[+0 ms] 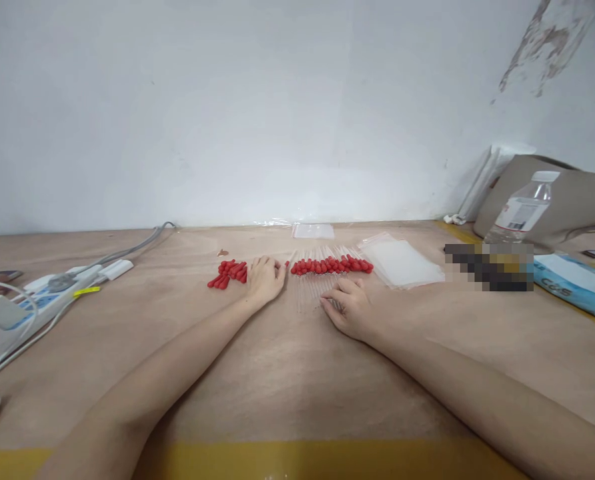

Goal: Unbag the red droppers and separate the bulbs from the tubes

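A row of glass droppers with red rubber bulbs (327,265) lies on the table between my hands, the clear tubes (310,293) pointing both away from me and towards me. My left hand (265,280) rests to the left of this row with its fingers bent. A small red bulb (287,264) shows at its fingertips; the rest is hidden. Loose red bulbs (228,272) are heaped against the outer side of that hand. My right hand (347,307) is curled at the near ends of the clear tubes, thumb and fingers close together. What it pinches is hidden.
Clear plastic bags (402,261) lie to the right, and a smaller bag (313,231) by the wall. Farther right are a water bottle (522,207), a blue packet (572,283) and a blurred dark object (492,268). A power strip (42,300) with cables lies left.
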The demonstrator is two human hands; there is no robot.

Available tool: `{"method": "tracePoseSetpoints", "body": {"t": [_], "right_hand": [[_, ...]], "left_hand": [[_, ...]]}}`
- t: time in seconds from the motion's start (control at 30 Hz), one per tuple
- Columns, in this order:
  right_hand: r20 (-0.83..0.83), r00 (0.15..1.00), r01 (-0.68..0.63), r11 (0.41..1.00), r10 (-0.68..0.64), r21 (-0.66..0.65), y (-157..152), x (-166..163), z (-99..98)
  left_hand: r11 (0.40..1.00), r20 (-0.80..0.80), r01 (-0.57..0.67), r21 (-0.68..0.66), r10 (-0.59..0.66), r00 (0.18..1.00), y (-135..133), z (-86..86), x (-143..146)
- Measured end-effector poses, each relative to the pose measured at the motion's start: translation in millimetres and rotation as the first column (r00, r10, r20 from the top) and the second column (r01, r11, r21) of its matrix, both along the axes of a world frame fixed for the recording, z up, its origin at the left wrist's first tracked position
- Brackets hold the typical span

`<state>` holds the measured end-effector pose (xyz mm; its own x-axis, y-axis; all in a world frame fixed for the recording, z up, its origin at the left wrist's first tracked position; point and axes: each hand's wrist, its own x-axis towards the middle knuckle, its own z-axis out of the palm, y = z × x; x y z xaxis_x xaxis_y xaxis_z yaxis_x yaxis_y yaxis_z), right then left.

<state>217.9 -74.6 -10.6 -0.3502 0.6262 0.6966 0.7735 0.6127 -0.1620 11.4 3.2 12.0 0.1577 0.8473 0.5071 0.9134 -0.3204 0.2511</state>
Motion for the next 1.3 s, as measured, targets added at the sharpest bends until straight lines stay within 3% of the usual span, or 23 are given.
{"method": "tracePoseSetpoints", "body": {"t": [0.1, 0.2, 0.37, 0.53, 0.83, 1.1, 1.3], "right_hand": [[-0.076, 0.997, 0.006, 0.999, -0.003, 0.039, -1, 0, 1.9], [-0.109, 0.994, 0.012, 0.995, 0.0, 0.104, -2, 0, 6.1], [0.075, 0.987, -0.144, 0.989, 0.141, 0.042, -3, -2, 12.0], [0.123, 0.949, -0.285, 0.956, 0.291, -0.064, -4, -4, 11.7], [0.076, 0.95, -0.298, 0.952, 0.302, -0.066, -3, -12, 1.4], [0.158, 0.94, -0.306, 0.952, 0.303, -0.004, -5, -16, 4.9], [0.236, 0.92, -0.341, 0.936, 0.313, 0.088, -8, -15, 8.0]], "left_hand": [[0.995, 0.035, 0.042, 0.09, -0.045, 0.998, -16, 0.9, -13], [0.965, -0.06, 0.218, 0.146, -0.211, 0.976, -38, 1.8, -33], [0.893, -0.22, 0.413, 0.179, -0.373, 0.901, -64, 1.7, -51], [0.855, -0.238, 0.48, 0.196, -0.433, 0.869, -69, 0.8, -45], [0.817, -0.219, 0.538, 0.207, -0.498, 0.839, -74, 4.2, -28], [0.789, -0.338, 0.574, 0.22, -0.49, 0.803, -71, -0.5, -9], [0.794, -0.397, 0.594, 0.129, -0.508, 0.764, -76, 6.9, -13]]}}
